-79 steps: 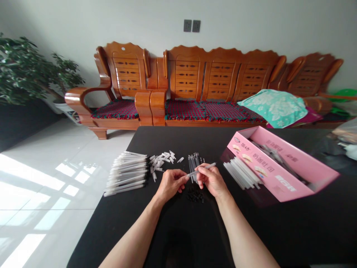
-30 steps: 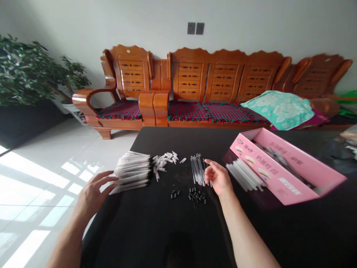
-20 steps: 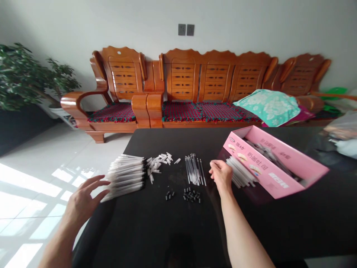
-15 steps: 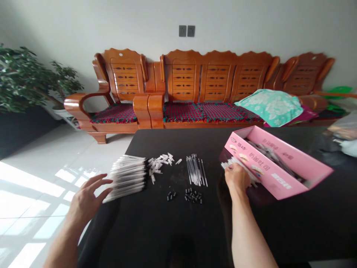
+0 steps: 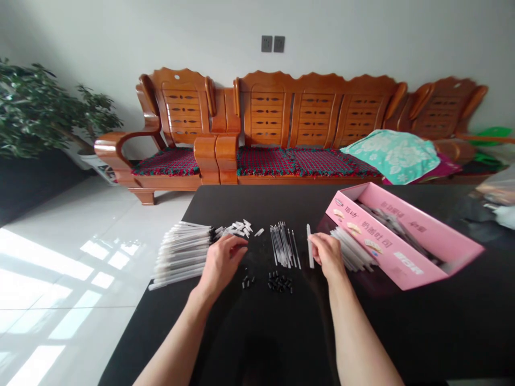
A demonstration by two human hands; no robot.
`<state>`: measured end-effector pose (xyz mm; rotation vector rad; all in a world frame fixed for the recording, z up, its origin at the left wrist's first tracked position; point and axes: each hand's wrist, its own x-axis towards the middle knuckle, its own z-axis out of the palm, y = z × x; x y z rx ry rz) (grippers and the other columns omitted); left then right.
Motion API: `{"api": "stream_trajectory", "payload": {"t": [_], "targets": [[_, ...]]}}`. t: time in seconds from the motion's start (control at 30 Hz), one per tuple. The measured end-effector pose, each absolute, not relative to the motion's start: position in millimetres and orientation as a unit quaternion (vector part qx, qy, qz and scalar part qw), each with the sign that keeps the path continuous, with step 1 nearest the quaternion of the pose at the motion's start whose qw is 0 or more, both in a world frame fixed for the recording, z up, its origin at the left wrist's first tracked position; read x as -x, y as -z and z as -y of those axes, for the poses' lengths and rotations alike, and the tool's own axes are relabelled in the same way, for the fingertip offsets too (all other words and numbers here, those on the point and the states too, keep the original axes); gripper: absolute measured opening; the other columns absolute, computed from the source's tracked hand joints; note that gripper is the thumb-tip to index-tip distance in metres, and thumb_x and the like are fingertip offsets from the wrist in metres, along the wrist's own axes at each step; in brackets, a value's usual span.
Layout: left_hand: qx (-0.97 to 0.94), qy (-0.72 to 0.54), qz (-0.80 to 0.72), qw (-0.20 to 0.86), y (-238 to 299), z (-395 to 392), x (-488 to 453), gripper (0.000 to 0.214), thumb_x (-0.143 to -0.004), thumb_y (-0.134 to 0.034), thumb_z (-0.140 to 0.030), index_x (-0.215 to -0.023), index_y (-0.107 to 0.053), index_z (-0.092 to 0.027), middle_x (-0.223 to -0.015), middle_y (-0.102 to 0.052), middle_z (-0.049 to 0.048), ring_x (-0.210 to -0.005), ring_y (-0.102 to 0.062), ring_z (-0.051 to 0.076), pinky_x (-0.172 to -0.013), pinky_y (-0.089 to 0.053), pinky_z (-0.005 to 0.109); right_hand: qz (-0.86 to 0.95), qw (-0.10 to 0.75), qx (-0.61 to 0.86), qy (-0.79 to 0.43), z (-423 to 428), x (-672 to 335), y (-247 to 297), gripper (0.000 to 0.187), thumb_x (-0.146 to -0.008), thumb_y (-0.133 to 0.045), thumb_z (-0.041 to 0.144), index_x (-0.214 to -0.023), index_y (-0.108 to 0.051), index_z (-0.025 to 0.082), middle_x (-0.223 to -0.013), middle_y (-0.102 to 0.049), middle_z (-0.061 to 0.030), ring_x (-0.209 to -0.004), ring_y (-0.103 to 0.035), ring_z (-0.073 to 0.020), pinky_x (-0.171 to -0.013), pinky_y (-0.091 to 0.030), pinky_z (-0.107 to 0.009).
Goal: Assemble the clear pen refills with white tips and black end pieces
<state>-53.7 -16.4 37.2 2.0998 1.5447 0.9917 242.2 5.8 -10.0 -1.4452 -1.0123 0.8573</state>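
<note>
Between the fingers of my right hand (image 5: 328, 255) is a white translucent pen barrel (image 5: 309, 246), held nearly upright in view. Just right of that hand lies a pile of similar barrels (image 5: 350, 249), against the pink box. My left hand (image 5: 222, 261) is empty, fingers loosely curved and apart, over the table by the white pen caps (image 5: 241, 228), partly covering them. To its left is a stack of pens (image 5: 181, 254) with dark ends. Ink refills (image 5: 284, 246) lie between my hands, and small black plugs (image 5: 280, 282) sit nearer me.
A pink cardboard box (image 5: 388, 252) with dark items inside stands at the right of the black table (image 5: 257, 332). Behind are a wooden bench (image 5: 314, 107) and a turquoise cushion (image 5: 396, 155). A potted plant (image 5: 52, 118) stands at the left; a plastic bag (image 5: 499, 198) lies far right.
My right hand has lifted a single barrel from the pile and moved left with it. My left hand has moved right, from beside the pen stack to near the white caps.
</note>
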Motion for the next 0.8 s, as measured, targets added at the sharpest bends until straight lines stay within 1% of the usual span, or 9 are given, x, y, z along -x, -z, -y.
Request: {"api": "stream_trajectory", "payload": {"t": [0.03, 0.1, 0.17, 0.23, 0.3, 0.37, 0.5, 0.7, 0.8], "targets": [[-0.756, -0.329, -0.533, 0.188, -33.5, 15.0, 39.1, 0.012, -0.084, -0.062, -0.022, -0.09, -0.073, -0.022, -0.084, -0.068, 0.0021, -0.071, -0.063, 0.015, -0.066, -0.048, 0.026, 0.407, 0.57, 0.592, -0.399, -5.9, -237.8, 10.1, 0.026, -0.074, -0.065, 0.041, -0.062, -0.059, 0.019, -0.039, -0.048, 0.0042, -0.029, -0.035, -0.0088, -0.031, -0.021, -0.021], [-0.784, -0.294, -0.511, 0.196, -24.5, 12.7, 13.3, 0.01, -0.083, -0.064, -0.02, -0.087, -0.072, -0.021, -0.084, -0.067, 0.0024, -0.072, -0.062, 0.015, -0.068, -0.046, 0.026, 0.377, 0.594, 0.563, -0.433, -6.1, -231.2, 9.8, 0.027, -0.072, -0.066, 0.04, -0.06, -0.056, 0.019, -0.042, -0.055, 0.0023, -0.027, -0.034, -0.0065, -0.028, -0.016, -0.019], [-0.805, -0.261, -0.5, 0.184, -15.1, 10.6, -6.7, 0.006, -0.083, -0.066, -0.023, -0.085, -0.071, -0.02, -0.085, -0.067, 0.0032, -0.078, -0.063, 0.016, -0.071, -0.046, 0.026, 0.359, 0.607, 0.548, -0.45, -6.4, -227.5, 9.2, 0.026, -0.071, -0.067, 0.039, -0.063, -0.056, 0.018, -0.049, -0.063, -0.0021, -0.028, -0.039, -0.0064, -0.027, -0.018, -0.017], [-0.815, -0.227, -0.507, 0.163, -7.1, 8.3, -20.0, 0.012, -0.082, -0.07, -0.031, -0.083, -0.068, -0.019, -0.086, -0.065, 0.0042, -0.082, -0.062, 0.019, -0.072, -0.045, 0.027, 0.346, 0.616, 0.538, -0.459, -6.7, -225.8, 8.8, 0.025, -0.071, -0.068, 0.039, -0.066, -0.057, 0.017, -0.055, -0.068, -0.0053, -0.029, -0.044, -0.007, -0.027, -0.021, -0.016], [-0.818, -0.201, -0.519, 0.148, -1.8, 6.2, -25.9, 0.019, -0.078, -0.074, -0.036, -0.083, -0.066, -0.019, -0.087, -0.064, 0.0046, -0.085, -0.062, 0.02, -0.071, -0.045, 0.028, 0.341, 0.623, 0.528, -0.466, -7.0, -224.6, 9.3, 0.026, -0.072, -0.07, 0.039, -0.068, -0.057, 0.016, -0.058, -0.07, -0.0066, -0.031, -0.047, -0.0075, -0.026, -0.022, -0.015], [-0.82, -0.188, -0.522, 0.142, 1.0, 4.4, -25.2, 0.022, -0.075, -0.077, -0.034, -0.085, -0.064, -0.019, -0.088, -0.064, 0.0045, -0.086, -0.062, 0.021, -0.073, -0.046, 0.028, 0.338, 0.628, 0.518, -0.473, -7.3, -223.1, 10.7, 0.027, -0.072, -0.071, 0.04, -0.07, -0.057, 0.016, -0.059, -0.071, -0.0071, -0.032, -0.049, -0.0081, -0.026, -0.022, -0.014], [-0.816, -0.183, -0.53, 0.138, 2.2, 2.8, -13.0, 0.015, -0.078, -0.073, -0.026, -0.086, -0.063, -0.019, -0.088, -0.064, 0.0042, -0.085, -0.062, 0.02, -0.074, -0.046, 0.028, 0.33, 0.639, 0.499, -0.483, -8.4, -219.8, 14.3, 0.029, -0.071, -0.074, 0.04, -0.073, -0.059, 0.015, -0.061, -0.072, -0.008, -0.034, -0.053, -0.0092, -0.025, -0.025, -0.014], [-0.8, -0.195, -0.557, 0.113, 5.2, 2.3, -11.9, 0.028, -0.084, -0.067, -0.034, -0.107, -0.061, -0.017, -0.104, -0.065, 0.0092, -0.094, -0.063, 0.022, -0.079, -0.048, 0.03, 0.326, 0.647, 0.492, -0.483, -10.9, -216.1, 18.9, 0.031, -0.069, -0.076, 0.041, -0.076, -0.059, 0.015, -0.062, -0.073, -0.0077, -0.034, -0.054, -0.0096, -0.025, -0.027, -0.014], [-0.786, -0.179, -0.586, 0.088, 5.8, 0.3, -19.2, 0.027, -0.086, -0.064, -0.033, -0.106, -0.061, -0.016, -0.108, -0.065, 0.0108, -0.096, -0.064, 0.022, -0.081, -0.048, 0.03, 0.327, 0.648, 0.493, -0.479, -12.1, -215.7, 20.6, 0.032, -0.068, -0.076, 0.041, -0.077, -0.06, 0.015, -0.062, -0.073, -0.0074, -0.033, -0.054, -0.0098, -0.025, -0.027, -0.014]]}}
